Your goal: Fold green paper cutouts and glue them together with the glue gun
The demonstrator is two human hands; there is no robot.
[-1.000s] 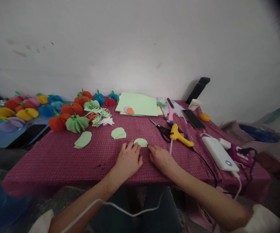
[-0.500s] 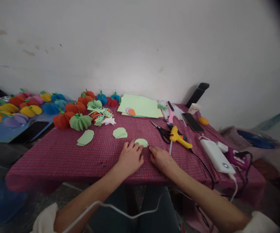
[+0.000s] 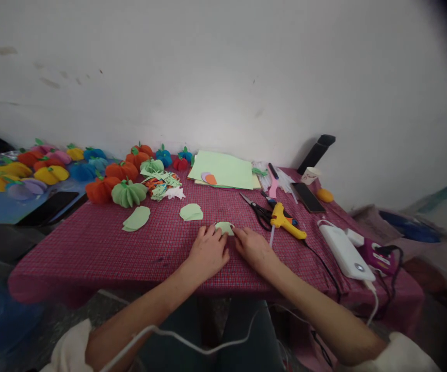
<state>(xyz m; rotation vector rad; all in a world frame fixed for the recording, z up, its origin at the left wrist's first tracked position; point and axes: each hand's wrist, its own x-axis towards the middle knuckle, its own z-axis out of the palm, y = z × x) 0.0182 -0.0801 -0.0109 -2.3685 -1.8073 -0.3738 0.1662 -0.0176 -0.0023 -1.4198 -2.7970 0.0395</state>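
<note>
Red-checked cloth [image 3: 92, 253] covers the table against a pale, scuffed wall [image 3: 208, 77] in the head view. Near the front edge, a small pale-green paper piece [image 3: 224, 227] lies between both hands: the left hand [image 3: 210, 250] has its fingertips on its left side, the right hand [image 3: 254, 249] touches its right end; whether either pinches it, I cannot tell. Right of them lie scissors [image 3: 262, 213] and a yellow glue gun [image 3: 287, 223]. Reddish script on the paper cup [image 3: 310, 175], the white device's [image 3: 343, 248] round display and the purple socket block's [image 3: 380, 256] markings are too small to read.
</note>
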